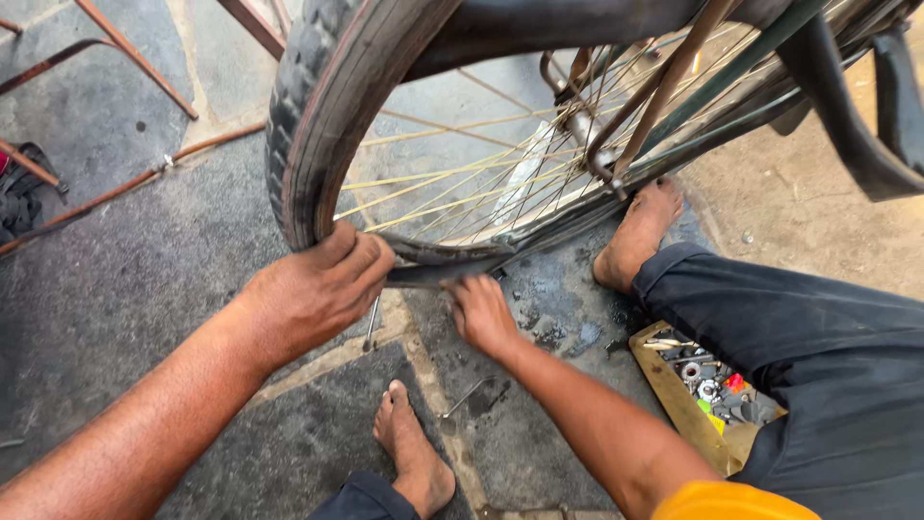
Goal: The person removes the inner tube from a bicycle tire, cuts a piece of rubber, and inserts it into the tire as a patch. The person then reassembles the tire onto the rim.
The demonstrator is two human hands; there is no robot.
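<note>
Bare floor (pixel 115 289) left of tyre (pixel 308 125)

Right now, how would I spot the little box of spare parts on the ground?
Start at the big bicycle wheel and drop to the floor on its right. Past the right hand, beside the dark trouser leg, lies a flat yellowish tray, the only container there, holding small metal bits.

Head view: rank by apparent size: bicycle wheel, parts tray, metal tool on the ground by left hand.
1. bicycle wheel, largest by far, cropped by the frame.
2. parts tray, partly hidden under the trouser leg.
3. metal tool, thin, smallest; partly hidden by the left hand.
</note>
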